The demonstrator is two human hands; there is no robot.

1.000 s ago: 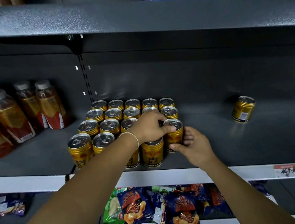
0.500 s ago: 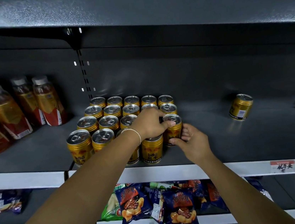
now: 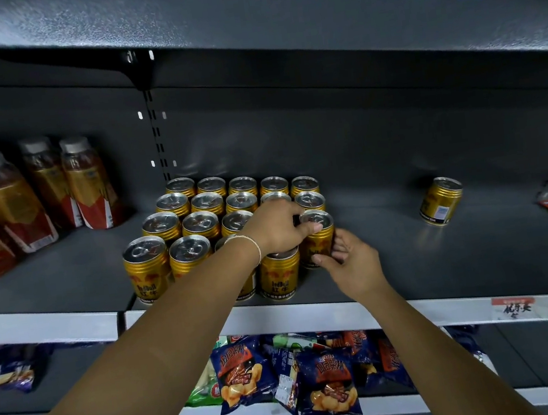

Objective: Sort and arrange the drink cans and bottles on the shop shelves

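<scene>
The gold can stands at the right edge of the can block on the middle shelf. The left hand has its grip curled over the rim, and the right hand pinches the lower side. It is best slid upright, flush against its neighbours, without knocking them.

1. Gold cans stand upright in tight rows mid-shelf, silver tops up.
2. End can sits upright at the block's right edge.
3. Lone gold can stands well apart, right.
4. Amber bottles, pale caps, grouped far left.
</scene>
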